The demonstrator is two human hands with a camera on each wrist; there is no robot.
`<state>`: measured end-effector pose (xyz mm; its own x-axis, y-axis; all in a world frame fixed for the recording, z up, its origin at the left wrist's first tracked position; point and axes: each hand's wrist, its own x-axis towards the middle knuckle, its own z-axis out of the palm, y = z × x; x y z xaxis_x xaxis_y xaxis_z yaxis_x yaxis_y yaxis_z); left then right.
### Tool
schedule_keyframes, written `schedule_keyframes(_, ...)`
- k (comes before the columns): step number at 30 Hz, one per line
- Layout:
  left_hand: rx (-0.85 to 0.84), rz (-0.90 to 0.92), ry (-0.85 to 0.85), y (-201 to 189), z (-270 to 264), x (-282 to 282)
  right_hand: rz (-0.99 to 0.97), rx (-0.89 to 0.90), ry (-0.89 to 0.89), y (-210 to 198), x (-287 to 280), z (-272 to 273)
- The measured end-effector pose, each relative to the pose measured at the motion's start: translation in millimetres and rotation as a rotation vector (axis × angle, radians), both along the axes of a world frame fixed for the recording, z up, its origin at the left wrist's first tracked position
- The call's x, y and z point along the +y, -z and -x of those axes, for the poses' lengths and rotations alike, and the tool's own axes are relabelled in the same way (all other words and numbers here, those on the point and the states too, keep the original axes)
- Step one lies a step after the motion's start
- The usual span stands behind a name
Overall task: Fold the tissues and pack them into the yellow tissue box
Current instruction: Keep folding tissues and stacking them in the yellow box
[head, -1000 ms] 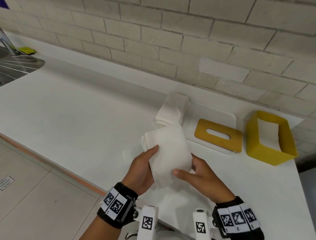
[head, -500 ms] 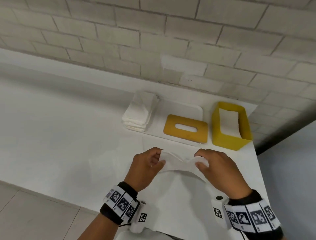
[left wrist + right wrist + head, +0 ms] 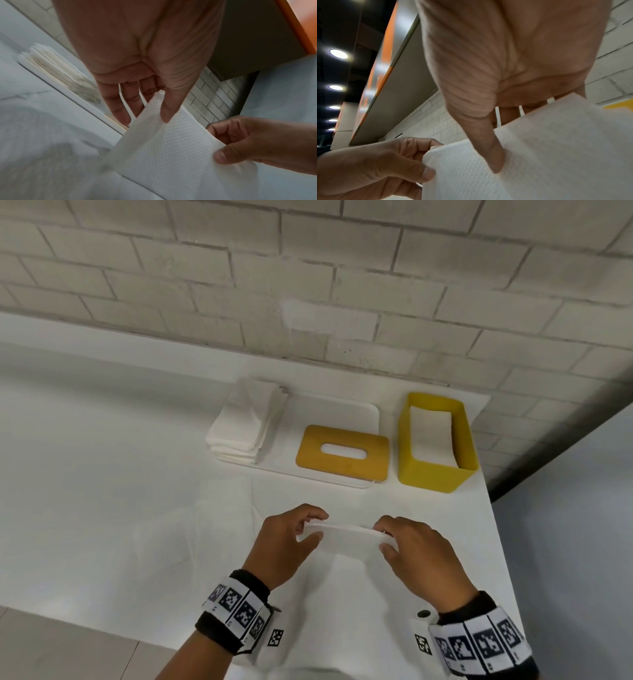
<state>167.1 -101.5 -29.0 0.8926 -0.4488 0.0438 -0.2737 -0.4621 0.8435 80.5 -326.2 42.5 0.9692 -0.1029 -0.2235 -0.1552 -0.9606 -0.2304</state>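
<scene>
I pinch the folded tissue [image 3: 346, 537] by its ends, left hand [image 3: 286, 542] and right hand [image 3: 416, 556], above the tabletop [image 3: 102, 491]; the yellow box [image 3: 436, 474] lies ahead-right (nearer my right hand).

No legible text — only wristband markers [image 3: 236, 606]

A tray [image 3: 371, 414] lies on the counter [image 3: 102, 474] near the wall [image 3: 308, 268]. On its left part sits a stack [image 3: 245, 422] of tissues, on its right part the lid [image 3: 342, 455]. The box [image 3: 435, 477] stands just right of the tray, with a tissue [image 3: 430, 436] in it. In front of them, the left hand [image 3: 284, 546] and the right hand [image 3: 421, 556] hold a folded tissue [image 3: 346, 539] between them, above the counter.
</scene>
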Motion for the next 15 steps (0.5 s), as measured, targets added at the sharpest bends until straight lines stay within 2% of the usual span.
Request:
schedule_keyframes(7,-0.028,0.072,-0.004,-16,-5,-8,0.009,-0.051,-0.006,-19,-9,-4)
schedule_keyframes(15,-0.016,0.039,-0.001,-10,-2,-20,0.001,0.001,-0.074,14,-9,-18)
